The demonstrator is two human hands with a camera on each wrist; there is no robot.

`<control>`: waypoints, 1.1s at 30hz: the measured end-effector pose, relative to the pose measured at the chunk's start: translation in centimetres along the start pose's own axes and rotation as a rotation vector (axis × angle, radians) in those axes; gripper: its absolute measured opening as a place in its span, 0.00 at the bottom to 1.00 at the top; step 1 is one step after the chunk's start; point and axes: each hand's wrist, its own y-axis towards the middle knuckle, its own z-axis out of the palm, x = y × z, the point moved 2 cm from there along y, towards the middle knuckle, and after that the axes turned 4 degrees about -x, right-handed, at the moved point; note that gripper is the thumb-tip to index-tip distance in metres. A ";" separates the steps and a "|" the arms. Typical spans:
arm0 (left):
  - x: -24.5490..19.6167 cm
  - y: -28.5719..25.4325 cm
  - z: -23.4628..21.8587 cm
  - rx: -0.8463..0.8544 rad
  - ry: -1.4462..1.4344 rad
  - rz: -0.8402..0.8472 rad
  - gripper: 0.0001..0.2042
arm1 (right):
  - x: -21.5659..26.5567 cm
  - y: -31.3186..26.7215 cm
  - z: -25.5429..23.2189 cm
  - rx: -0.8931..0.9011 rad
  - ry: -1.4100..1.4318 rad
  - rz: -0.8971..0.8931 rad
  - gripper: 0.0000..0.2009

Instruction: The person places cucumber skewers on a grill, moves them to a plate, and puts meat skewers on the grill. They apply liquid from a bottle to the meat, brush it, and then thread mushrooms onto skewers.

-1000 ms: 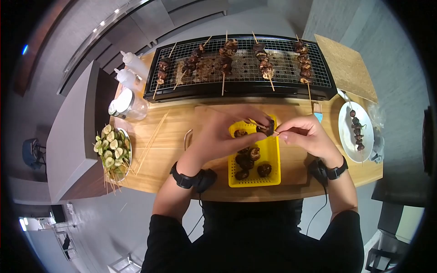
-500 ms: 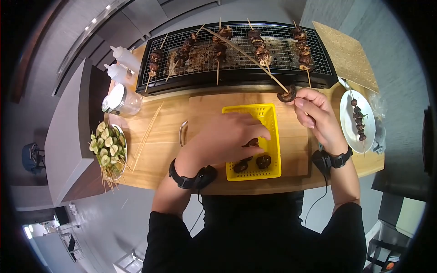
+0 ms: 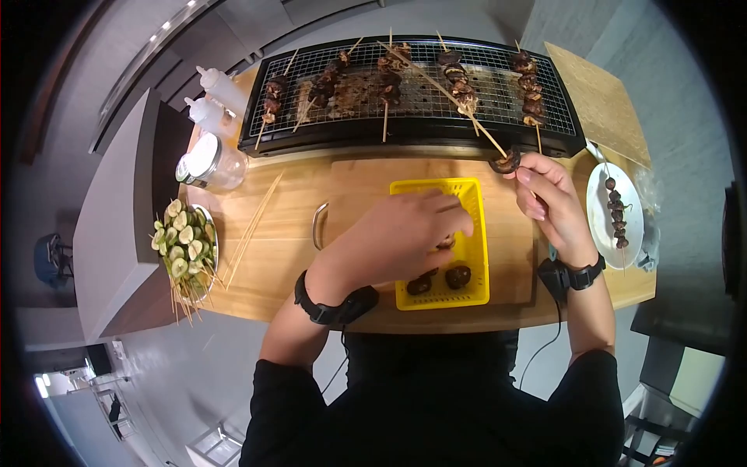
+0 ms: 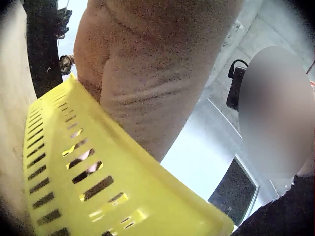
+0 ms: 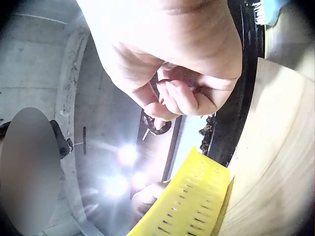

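Observation:
My right hand (image 3: 552,198) pinches a wooden skewer (image 3: 443,92) close to its near end, where a dark grilled mushroom (image 3: 506,161) is threaded. The stick slants up and away over the grill. In the right wrist view the mushroom (image 5: 156,125) shows just beyond the thumb and fingertips. My left hand (image 3: 397,229) reaches down into a yellow slotted basket (image 3: 481,265), fingers bent over the mushrooms inside. One mushroom (image 3: 446,242) peeks out between thumb and finger; I cannot tell whether they grip it. Two more mushrooms, one of them (image 3: 458,275) near the front, lie beside it.
A grill (image 3: 334,134) with several mushroom skewers spans the back. At left are a plate of sliced green vegetable skewers (image 3: 184,241), bare sticks (image 3: 255,226), a jar (image 3: 226,167) and squeeze bottles (image 3: 208,115). A white plate (image 3: 599,233) with one skewer sits right.
The left hand let go of the skewer and moved down into the basket. The right hand carried the skewer with its mushroom up and right, then held it there. The head view shifted slightly.

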 end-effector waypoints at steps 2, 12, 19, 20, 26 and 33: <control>0.0 0.3 -0.3 -0.169 -0.053 -0.002 0.11 | 0.1 -0.1 -0.1 -0.006 0.009 0.007 0.08; 2.1 0.5 -2.9 -0.696 -0.280 -0.028 0.17 | 0.5 -0.3 0.2 -0.025 0.076 0.061 0.07; 4.6 -0.1 -3.5 -0.851 -1.074 -0.111 0.12 | 0.6 -0.3 0.4 -0.046 0.071 0.068 0.07; 5.1 -0.3 -3.7 -0.856 -1.222 -0.118 0.11 | 0.6 -0.3 0.3 -0.040 0.066 0.062 0.07; 7.5 -0.8 -3.5 -0.859 -1.712 -0.116 0.13 | 0.5 -0.3 0.3 -0.006 0.042 0.066 0.06; 7.8 -1.0 -3.5 -0.859 -1.744 -0.139 0.15 | 0.4 -0.4 0.4 0.030 -0.037 0.044 0.05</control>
